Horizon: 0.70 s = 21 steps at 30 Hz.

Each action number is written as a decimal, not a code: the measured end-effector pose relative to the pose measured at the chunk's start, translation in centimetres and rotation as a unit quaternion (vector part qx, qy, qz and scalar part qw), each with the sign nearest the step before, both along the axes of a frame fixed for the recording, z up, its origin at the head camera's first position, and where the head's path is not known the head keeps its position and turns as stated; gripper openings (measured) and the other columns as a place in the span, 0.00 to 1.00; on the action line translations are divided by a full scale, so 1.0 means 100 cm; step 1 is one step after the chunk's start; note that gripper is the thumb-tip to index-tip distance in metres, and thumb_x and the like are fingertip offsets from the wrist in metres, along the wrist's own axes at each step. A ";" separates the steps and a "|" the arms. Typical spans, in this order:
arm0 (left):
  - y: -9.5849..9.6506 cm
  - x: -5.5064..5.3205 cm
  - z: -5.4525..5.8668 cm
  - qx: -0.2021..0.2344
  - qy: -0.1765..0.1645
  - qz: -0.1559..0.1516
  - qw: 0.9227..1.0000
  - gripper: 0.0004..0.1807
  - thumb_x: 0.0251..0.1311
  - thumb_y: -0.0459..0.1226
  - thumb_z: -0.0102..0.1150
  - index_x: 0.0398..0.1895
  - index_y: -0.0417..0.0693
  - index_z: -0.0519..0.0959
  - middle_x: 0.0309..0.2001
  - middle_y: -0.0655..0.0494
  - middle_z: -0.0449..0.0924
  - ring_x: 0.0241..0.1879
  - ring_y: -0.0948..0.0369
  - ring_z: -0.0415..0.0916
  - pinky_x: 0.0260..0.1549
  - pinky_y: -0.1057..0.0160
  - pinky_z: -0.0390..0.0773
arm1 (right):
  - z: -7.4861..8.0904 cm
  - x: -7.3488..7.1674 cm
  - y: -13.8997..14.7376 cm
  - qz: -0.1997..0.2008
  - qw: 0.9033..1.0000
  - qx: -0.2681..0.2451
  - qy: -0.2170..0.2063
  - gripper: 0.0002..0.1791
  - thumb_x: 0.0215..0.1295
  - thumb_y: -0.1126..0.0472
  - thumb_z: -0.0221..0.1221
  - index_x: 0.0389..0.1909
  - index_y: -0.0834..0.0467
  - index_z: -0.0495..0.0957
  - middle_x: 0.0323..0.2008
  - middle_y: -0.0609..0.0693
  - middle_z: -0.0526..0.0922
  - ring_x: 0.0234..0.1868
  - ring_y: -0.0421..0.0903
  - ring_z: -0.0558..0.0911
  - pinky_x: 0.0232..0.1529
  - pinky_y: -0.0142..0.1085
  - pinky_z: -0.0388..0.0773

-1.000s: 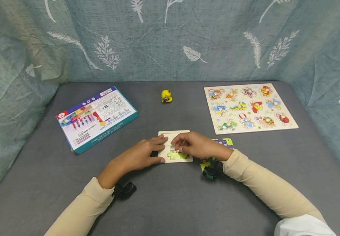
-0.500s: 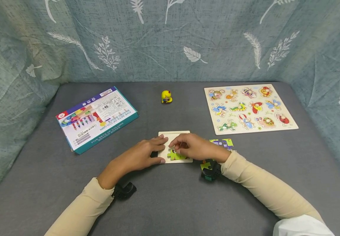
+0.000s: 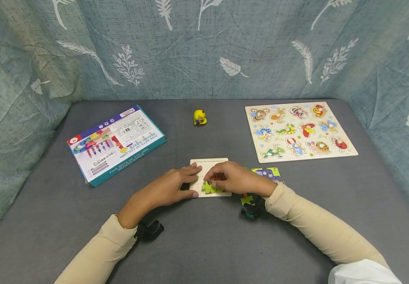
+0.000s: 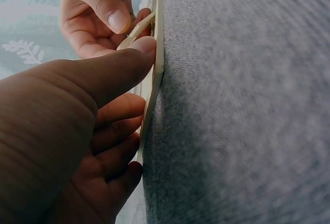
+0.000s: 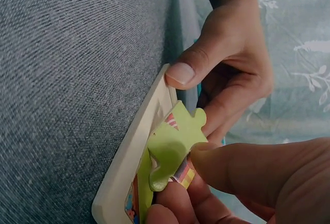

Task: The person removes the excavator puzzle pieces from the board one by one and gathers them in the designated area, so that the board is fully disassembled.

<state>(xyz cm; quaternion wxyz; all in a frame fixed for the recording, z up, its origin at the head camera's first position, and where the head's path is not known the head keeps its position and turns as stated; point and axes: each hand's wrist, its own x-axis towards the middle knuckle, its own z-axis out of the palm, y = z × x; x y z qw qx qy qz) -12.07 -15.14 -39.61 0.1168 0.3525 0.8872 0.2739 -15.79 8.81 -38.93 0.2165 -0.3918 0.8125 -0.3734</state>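
Note:
A small pale wooden puzzle tray point(image 3: 209, 162) lies on the grey table in front of the person. The left hand point(image 3: 170, 185) rests at its left side, fingertips spread over the tray and thumb on the near corner. Between thumb and fingers, the right hand point(image 3: 238, 178) pinches a green puzzle piece point(image 5: 178, 136) with a red-and-white striped mark. That piece is tilted over the tray in the right wrist view. Below it, part of another coloured piece point(image 5: 132, 203) sits inside the tray's rim. In the left wrist view, the left thumb point(image 4: 142, 48) overlaps the pinched piece.
Several loose purple and green puzzle pieces point(image 3: 273, 172) lie under and beside the right forearm. A bead-set box point(image 3: 119, 142) stands at the left, a yellow-haired toy figure point(image 3: 199, 117) at the back. An insect peg puzzle board point(image 3: 300, 130) lies at the right. Cloth hangs behind.
The right hand has shifted slightly left and turned the green piece a little over the tray. The left hand stays in place on the tray.

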 end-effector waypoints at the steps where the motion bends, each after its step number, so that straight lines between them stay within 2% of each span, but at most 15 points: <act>1: 0.000 0.000 0.000 0.000 0.000 0.000 1.000 0.29 0.60 0.41 0.67 0.60 0.33 0.75 0.68 0.44 0.65 0.70 0.49 0.56 0.65 0.48 0.60 | 0.000 0.000 0.000 0.001 1.000 -0.002 -0.003 0.08 0.65 0.69 0.61 0.44 0.61 0.84 0.36 0.48 0.82 0.34 0.37 0.76 0.38 0.31 0.76; 7: 0.000 0.001 0.000 0.004 -0.001 0.000 1.000 0.28 0.60 0.41 0.67 0.60 0.33 0.75 0.68 0.44 0.65 0.70 0.49 0.56 0.66 0.48 0.59 | -0.002 -0.001 -0.001 0.009 1.000 -0.007 0.000 0.09 0.65 0.69 0.61 0.44 0.61 0.84 0.34 0.48 0.82 0.33 0.36 0.76 0.37 0.31 0.76; 15: -0.001 0.000 0.000 0.005 -0.001 -0.002 1.000 0.28 0.60 0.41 0.67 0.60 0.34 0.75 0.68 0.44 0.65 0.70 0.49 0.56 0.65 0.48 0.60 | -0.002 -0.003 -0.001 0.033 0.999 -0.004 0.019 0.11 0.67 0.71 0.58 0.46 0.62 0.84 0.38 0.46 0.85 0.33 0.34 0.76 0.37 0.29 0.77; 21: -0.001 -0.001 -0.001 0.006 0.002 -0.006 1.000 0.28 0.60 0.41 0.67 0.60 0.34 0.75 0.68 0.44 0.65 0.70 0.49 0.56 0.66 0.48 0.59 | -0.002 -0.005 0.000 0.036 0.999 -0.018 0.009 0.11 0.67 0.70 0.58 0.46 0.62 0.85 0.37 0.45 0.85 0.32 0.34 0.77 0.36 0.29 0.77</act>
